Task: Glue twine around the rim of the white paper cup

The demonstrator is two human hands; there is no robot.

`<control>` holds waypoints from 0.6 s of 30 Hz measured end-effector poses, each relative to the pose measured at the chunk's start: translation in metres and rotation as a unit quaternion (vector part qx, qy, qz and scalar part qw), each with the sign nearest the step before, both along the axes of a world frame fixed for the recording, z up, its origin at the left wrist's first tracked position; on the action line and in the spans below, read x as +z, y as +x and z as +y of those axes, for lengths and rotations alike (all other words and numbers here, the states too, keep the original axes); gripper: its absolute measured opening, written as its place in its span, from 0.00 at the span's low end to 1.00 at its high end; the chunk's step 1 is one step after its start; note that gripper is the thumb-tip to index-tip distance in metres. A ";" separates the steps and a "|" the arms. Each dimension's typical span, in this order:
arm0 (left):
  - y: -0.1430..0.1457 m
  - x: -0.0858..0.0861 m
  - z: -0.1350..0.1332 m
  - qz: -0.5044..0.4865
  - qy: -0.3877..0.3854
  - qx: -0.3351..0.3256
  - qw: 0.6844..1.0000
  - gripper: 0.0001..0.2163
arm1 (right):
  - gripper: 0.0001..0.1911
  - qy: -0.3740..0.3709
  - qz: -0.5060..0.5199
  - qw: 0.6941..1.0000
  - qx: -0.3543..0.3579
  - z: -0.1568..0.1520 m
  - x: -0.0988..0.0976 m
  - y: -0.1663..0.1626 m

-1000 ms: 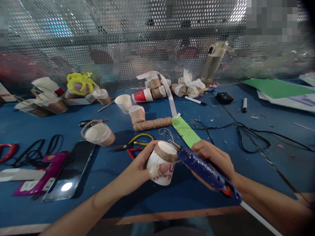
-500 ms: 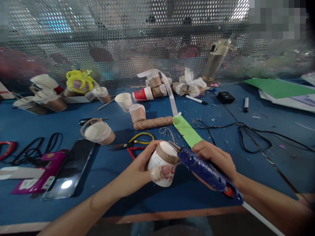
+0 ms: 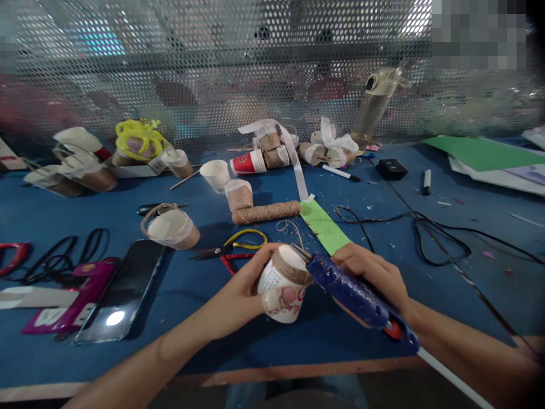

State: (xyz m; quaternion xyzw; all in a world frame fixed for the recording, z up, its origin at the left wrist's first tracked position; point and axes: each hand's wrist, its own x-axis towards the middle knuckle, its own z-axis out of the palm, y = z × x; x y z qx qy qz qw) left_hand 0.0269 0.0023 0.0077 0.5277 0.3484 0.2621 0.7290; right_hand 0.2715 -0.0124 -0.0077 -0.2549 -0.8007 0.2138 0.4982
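Observation:
My left hand (image 3: 251, 284) is wrapped round a white paper cup (image 3: 276, 278) with red and dark print, held tilted above the table. Brown twine (image 3: 289, 268) circles the cup near its upper end. In my right hand (image 3: 374, 278) is a blue hot glue gun (image 3: 353, 292), a white glue stick (image 3: 451, 375) coming out of its rear. The metal nozzle (image 3: 301, 252) lies at the cup's upper end, close to the twine; whether it touches I cannot tell. Beyond the cup lie a twine roll (image 3: 266, 212), scissors (image 3: 230, 250) with red and yellow handles, and a green strip (image 3: 326, 224).
Left are a phone (image 3: 123, 292), a purple package (image 3: 72, 301) and a twine-handled cup (image 3: 172, 227). Wrapped cups (image 3: 272, 147), red cups (image 3: 248, 163) and a bottle (image 3: 374, 108) stand before a perforated metal screen (image 3: 213, 74). A black cable (image 3: 395, 218) runs across the right.
Both hands, the cup and the glue gun keep nearly the same place. The whole view has shifted very slightly.

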 end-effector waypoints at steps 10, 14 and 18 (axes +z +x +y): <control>0.000 -0.002 0.000 -0.003 0.004 0.001 1.000 0.24 | 0.11 -0.013 -0.006 1.000 0.014 0.001 0.001 0.001; 0.000 -0.003 0.000 -0.022 -0.005 -0.005 1.000 0.23 | 0.09 -0.028 -0.021 0.999 0.026 0.001 -0.001 0.004; 0.002 0.000 -0.001 -0.016 -0.008 -0.002 1.000 0.22 | 0.06 -0.032 -0.029 0.998 0.034 0.001 -0.002 0.005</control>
